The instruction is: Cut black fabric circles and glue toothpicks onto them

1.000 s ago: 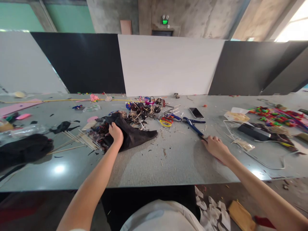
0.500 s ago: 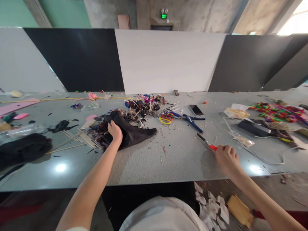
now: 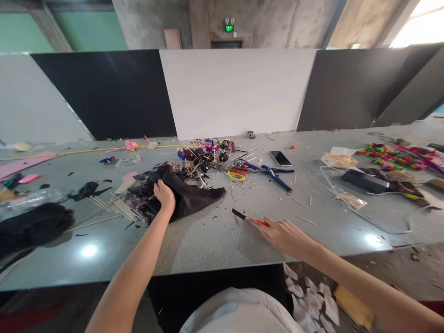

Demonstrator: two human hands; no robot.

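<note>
My left hand (image 3: 164, 194) grips the upper edge of a piece of black cloth (image 3: 194, 199), which spreads to the right into a pointed end. Part of the cloth drapes over a pile of small dark, patterned pieces (image 3: 138, 196), and my fingertips are partly hidden in its folds. My right hand (image 3: 282, 233) is closed around the red handle of a utility knife (image 3: 244, 216). Its dark blade points left toward the cloth, low over the table and apart from the cloth.
Thin wooden sticks (image 3: 120, 206) lie left of the cloth. Behind it are dark balls stuck with toothpicks (image 3: 190, 169), yellow-handled scissors (image 3: 236, 175), blue pliers (image 3: 277, 175) and a phone (image 3: 280, 158). A black case (image 3: 366, 180) and white cord (image 3: 378, 227) are at the right.
My right hand has carried the utility knife left across the table, closer to the cloth. My left hand keeps its hold on the cloth. The view has shifted slightly.
</note>
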